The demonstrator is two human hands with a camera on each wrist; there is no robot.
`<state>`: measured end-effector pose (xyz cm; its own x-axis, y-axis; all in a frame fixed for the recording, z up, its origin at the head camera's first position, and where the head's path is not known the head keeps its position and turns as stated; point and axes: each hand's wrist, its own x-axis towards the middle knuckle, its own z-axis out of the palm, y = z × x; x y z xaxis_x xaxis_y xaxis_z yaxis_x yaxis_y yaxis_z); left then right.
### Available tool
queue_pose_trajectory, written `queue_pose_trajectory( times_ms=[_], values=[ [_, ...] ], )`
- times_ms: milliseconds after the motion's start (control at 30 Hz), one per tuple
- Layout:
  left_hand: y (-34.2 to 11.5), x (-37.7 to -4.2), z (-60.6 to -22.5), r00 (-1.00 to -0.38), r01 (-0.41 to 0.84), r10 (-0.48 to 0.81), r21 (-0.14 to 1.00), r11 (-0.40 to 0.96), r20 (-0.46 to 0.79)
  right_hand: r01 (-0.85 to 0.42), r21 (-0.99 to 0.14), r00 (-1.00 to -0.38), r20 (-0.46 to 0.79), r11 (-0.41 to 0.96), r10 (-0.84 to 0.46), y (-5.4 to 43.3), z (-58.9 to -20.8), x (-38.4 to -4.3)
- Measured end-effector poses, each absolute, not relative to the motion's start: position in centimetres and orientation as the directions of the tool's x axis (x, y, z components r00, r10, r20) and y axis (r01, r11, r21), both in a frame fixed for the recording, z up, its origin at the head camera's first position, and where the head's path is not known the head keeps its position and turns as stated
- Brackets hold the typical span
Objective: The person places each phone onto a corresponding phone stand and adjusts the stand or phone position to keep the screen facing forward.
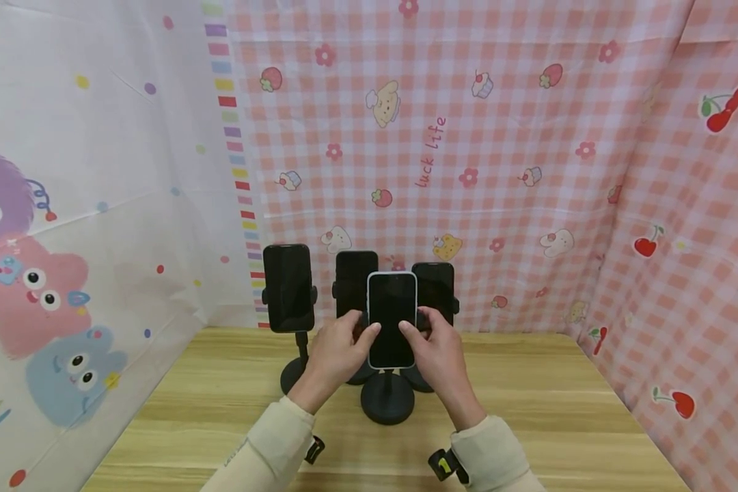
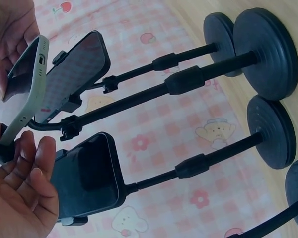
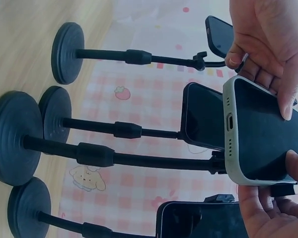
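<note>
A smartphone in a white case (image 1: 392, 301) stands upright in a black phone stand, its round base (image 1: 387, 403) flat on the table. The left hand (image 1: 338, 348) grips the phone's left side, thumb over the dark screen, fingers curled behind by the clamp. Opposite it, the right hand (image 1: 436, 348) grips the right side in the same way. The right wrist view shows the phone's charging-port edge (image 3: 230, 121) and both thumbs at the screen. A black clamp arm (image 2: 2, 151) shows beside the left fingers in the left wrist view.
Behind stand more phones on black stands: one at the left (image 1: 289, 287), one in the middle (image 1: 355, 273), one at the right (image 1: 436, 280). Their bases sit close together on the wooden table (image 1: 529, 389). Patterned cloth (image 1: 498, 123) hangs around the table's back and sides.
</note>
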<state>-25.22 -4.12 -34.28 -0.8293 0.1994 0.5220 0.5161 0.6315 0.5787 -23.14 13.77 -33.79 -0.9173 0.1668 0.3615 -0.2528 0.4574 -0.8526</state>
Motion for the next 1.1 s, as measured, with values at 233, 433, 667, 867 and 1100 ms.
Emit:
queue_pose_trajectory(
  times_ms=[233, 433, 667, 867, 1100],
  values=[
    [-4.1, -25.1, -34.6, -0.817, 0.536, 0.217, 0.565, 0.627, 0.535, -0.247, -0.857, -0.922, 0.352, 0.452, 0.163, 14.0, -33.8, -23.0],
    [-3.9, -25.2, -35.0, -0.807, 0.554, 0.222, 0.57, 0.606, 0.548, -0.238, -0.849, -0.921, 0.351, 0.472, 0.168, 14.2, -34.0, -23.0],
    [-3.9, -24.9, -35.6, -0.81, 0.549, 0.223, 0.569, 0.612, 0.542, -0.249, -0.832, -0.917, 0.368, 0.495, 0.157, 14.5, -34.2, -22.8],
    [-4.5, -24.5, -36.6, -0.804, 0.557, 0.242, 0.545, 0.626, 0.543, -0.265, -0.823, -0.912, 0.383, 0.503, 0.146, 14.7, -34.7, -22.7],
    [-5.0, -23.9, -38.1, -0.82, 0.541, 0.258, 0.543, 0.642, 0.511, -0.242, -0.823, -0.918, 0.365, 0.514, 0.152, 15.3, -35.5, -22.3]
  ],
)
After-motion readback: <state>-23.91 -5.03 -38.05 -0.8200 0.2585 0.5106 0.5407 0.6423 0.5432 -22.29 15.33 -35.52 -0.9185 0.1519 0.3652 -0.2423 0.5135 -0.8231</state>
